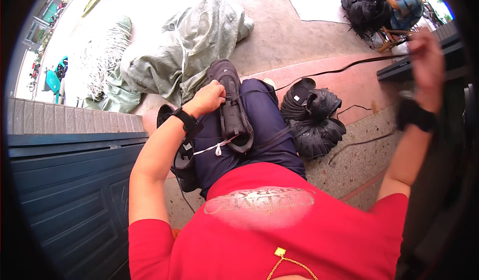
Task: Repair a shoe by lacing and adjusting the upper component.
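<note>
A black sneaker (230,115) lies on my thighs, its toe pointing away and its heel toward me. My left hand (208,99) is closed at the sneaker's left side, its fingertips pinching near the lace area; the exact hold is partly hidden. From the sneaker a long black shoelace (339,71) stretches to the right, up to my right hand (427,63). That hand is raised far out and blurred, with its fingers seemingly closed on the lace. A thin white string (218,149) with a small knot crosses by the sneaker's heel.
More black shoes (312,115) are piled right of my legs, others (184,162) at my left. Ahead lie grey-green woven sacks (184,45) and a bundle of white strings (107,55). Blue metal panels (75,190) stand at left. Another person (406,10) sits by a black heap at far right.
</note>
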`<state>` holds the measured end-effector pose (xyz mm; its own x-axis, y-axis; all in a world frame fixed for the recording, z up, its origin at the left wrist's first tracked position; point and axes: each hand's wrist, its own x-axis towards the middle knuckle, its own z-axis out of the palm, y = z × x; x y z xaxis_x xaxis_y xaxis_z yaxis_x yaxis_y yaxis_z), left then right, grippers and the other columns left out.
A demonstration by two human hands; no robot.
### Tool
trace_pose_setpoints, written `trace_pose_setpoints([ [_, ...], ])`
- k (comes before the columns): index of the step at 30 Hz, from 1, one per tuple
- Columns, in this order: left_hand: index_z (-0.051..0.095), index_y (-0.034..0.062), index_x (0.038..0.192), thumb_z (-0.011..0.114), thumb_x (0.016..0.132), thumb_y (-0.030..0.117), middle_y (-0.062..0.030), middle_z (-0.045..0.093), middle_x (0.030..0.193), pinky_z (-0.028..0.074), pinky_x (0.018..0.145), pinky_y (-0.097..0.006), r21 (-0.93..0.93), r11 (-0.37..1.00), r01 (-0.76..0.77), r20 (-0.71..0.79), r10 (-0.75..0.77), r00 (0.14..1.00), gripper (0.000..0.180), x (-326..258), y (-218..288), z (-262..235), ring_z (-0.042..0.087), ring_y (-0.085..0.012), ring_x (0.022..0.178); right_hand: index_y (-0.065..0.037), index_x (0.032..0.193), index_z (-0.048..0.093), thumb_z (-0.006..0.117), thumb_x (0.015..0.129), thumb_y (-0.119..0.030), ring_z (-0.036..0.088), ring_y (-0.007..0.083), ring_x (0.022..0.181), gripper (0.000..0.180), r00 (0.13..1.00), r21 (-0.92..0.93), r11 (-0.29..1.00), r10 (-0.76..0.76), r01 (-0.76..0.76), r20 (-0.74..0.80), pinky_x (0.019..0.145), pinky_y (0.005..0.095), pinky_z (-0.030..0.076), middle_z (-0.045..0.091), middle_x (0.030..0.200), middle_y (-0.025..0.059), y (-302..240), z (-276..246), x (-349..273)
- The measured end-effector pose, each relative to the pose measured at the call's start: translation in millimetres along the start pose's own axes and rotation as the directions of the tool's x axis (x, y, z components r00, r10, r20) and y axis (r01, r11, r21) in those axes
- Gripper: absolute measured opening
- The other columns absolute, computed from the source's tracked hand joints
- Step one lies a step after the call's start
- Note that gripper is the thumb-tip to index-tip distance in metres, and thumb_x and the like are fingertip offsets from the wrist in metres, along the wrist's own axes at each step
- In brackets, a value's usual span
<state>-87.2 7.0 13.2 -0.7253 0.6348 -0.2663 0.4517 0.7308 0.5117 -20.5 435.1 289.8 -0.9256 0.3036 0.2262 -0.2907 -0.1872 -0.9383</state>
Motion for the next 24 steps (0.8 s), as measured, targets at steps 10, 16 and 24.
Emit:
trace_pose_setpoints([
  [10,0.054,0.0045,0.083,0.049,0.078,0.011,-0.019,0.058,0.071,0.046,0.062,-0.045,0.343,0.931,0.129,-0.157,-0.078,0.984,0.009,-41.8,12.5,-2.1,0.058,-0.0364,0.071,-0.004,0.086,0.065,0.056,0.072,-0.016,0.061,0.0269,0.076,0.02,0.691,-0.77,0.624,0.5,0.13,0.522,0.069,0.0349,0.047,0.062,0.078,0.0157,292.1,173.2,-134.5],
  [16,0.057,0.0047,0.088,0.051,0.076,0.013,-0.0198,0.059,0.069,0.047,0.061,-0.045,0.148,0.94,0.306,-0.371,-0.234,0.899,0.016,-59.8,14.7,17.3,0.059,-0.0372,0.066,-0.005,0.078,0.059,0.056,0.072,-0.02,0.058,0.0263,0.073,0.017,0.752,-0.762,0.307,0.178,0.57,0.634,0.066,0.0379,0.042,0.058,0.07,0.0098,331.8,194.1,-154.1],
  [24,0.05,0.0039,0.088,0.047,0.078,0.011,-0.0218,0.059,0.069,0.048,0.061,-0.046,0.085,0.882,0.464,-0.465,-0.377,0.801,0.012,-52.1,18.4,9.5,0.059,-0.0388,0.067,-0.001,0.073,0.057,0.047,0.077,-0.017,0.058,0.0286,0.062,0.019,0.548,-0.752,0.332,0.528,0.569,0.648,0.063,0.0412,0.043,0.059,0.067,0.0134,308.9,195.6,-134.2],
])
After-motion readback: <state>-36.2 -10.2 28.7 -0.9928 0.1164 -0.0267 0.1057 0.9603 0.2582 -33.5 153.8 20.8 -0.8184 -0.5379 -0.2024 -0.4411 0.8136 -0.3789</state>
